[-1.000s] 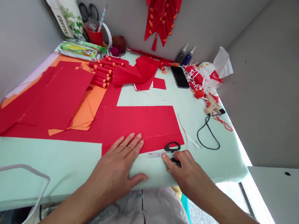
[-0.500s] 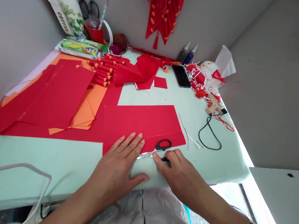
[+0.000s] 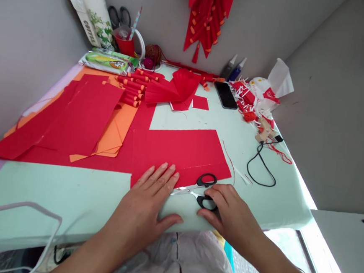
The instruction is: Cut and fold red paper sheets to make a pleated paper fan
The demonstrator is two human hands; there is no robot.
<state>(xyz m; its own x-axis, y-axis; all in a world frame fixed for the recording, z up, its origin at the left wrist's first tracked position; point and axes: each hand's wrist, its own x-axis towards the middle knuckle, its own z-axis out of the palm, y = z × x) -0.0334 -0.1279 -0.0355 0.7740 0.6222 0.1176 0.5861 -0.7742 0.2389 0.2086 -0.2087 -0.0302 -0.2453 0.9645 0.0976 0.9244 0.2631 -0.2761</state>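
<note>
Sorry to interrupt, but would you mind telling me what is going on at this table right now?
A person sits at a pale green table strewn with red and orange craft paper. Their left hand lies flat, fingers spread, on the near edge of a red paper sheet. Their right hand rests on the black handles of a pair of scissors lying at that sheet's front edge. Rolled red paper tubes and a phone lie farther back.

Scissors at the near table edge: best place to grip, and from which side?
Grip the scissors by the black handle loops, coming from the right, near side. They lie flat with blades pointing left toward the left hand on the red paper; the right hand already rests at the loops.
</note>
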